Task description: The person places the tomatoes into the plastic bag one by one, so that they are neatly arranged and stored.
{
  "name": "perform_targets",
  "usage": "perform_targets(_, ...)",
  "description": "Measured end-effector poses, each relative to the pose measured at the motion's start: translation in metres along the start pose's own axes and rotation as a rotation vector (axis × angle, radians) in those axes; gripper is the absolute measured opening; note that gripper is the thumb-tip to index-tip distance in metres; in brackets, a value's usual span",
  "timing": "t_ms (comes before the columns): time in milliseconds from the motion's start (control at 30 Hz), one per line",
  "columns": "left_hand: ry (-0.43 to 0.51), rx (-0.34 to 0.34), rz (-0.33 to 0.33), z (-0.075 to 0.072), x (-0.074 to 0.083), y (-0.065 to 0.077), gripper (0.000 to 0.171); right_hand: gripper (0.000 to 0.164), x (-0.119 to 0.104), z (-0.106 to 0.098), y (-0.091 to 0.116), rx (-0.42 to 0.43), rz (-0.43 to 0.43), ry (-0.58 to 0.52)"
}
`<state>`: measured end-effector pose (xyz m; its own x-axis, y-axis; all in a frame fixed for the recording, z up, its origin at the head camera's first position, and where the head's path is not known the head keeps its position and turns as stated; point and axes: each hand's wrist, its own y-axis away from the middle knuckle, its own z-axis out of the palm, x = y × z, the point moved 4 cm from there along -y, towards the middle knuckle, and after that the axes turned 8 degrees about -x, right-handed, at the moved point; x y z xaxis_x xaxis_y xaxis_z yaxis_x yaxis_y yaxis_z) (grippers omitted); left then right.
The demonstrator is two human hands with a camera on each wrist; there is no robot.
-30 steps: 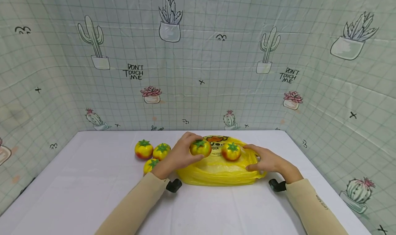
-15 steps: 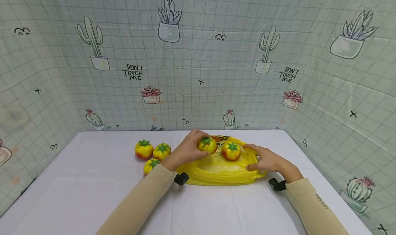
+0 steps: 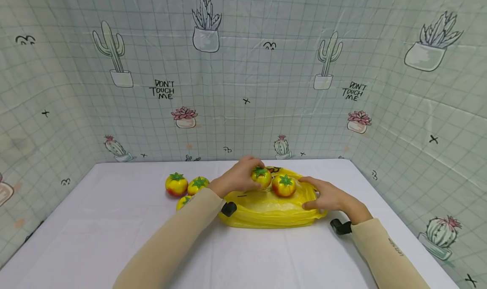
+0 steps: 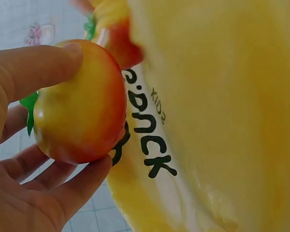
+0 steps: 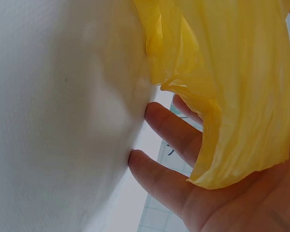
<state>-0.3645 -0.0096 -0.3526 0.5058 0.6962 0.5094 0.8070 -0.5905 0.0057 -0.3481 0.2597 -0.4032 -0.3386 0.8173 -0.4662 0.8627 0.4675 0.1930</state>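
Over a flattened yellow plastic bag (image 3: 270,219), my left hand (image 3: 239,177) holds a yellow-red tomato (image 3: 262,179) with a green leafy top. The left wrist view shows the thumb on one side of this tomato (image 4: 82,108) and the fingers round the other. Right beside it, a second tomato (image 3: 284,186) sits on the bag. My right hand (image 3: 330,196) rests at the bag's right edge, thumb and fingers spread wide apart. In the right wrist view its fingertips meet the white surface, and a loose fold of the bag (image 5: 246,101) hangs across the hand (image 5: 232,208).
Left of my left forearm stand more tomatoes: one at the back (image 3: 176,185), another tomato (image 3: 198,185) beside it, and a third tomato (image 3: 183,202) partly hidden by the sleeve. A white tabletop (image 3: 95,225) lies beneath, with a cactus-print sheet (image 3: 247,77) round it.
My left hand has moved right and slightly farther back with its tomato, bringing it up beside the one on the bag. My right hand has stayed in place.
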Motion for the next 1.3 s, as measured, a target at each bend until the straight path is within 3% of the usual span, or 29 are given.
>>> perform_targets(233, -0.069, -0.059, -0.016, 0.009, 0.003, -0.013, 0.051, 0.082, 0.0, 0.0, 0.002, 0.0, 0.007, -0.012)
perform_targets(467, -0.193, -0.023, -0.027, 0.014, 0.005, -0.015, 0.049, 0.083, -0.001, -0.001, 0.0, 0.001, 0.014, -0.018)
perform_targets(800, -0.162, -0.029, -0.057, 0.022, 0.001, -0.019, 0.043, 0.082, 0.0, 0.0, -0.001, -0.002, 0.009, -0.014)
perform_targets(1300, -0.178, -0.034, -0.062, 0.022, -0.003, -0.02, 0.038, 0.082, 0.0, 0.001, -0.001, -0.008, 0.02, -0.023)
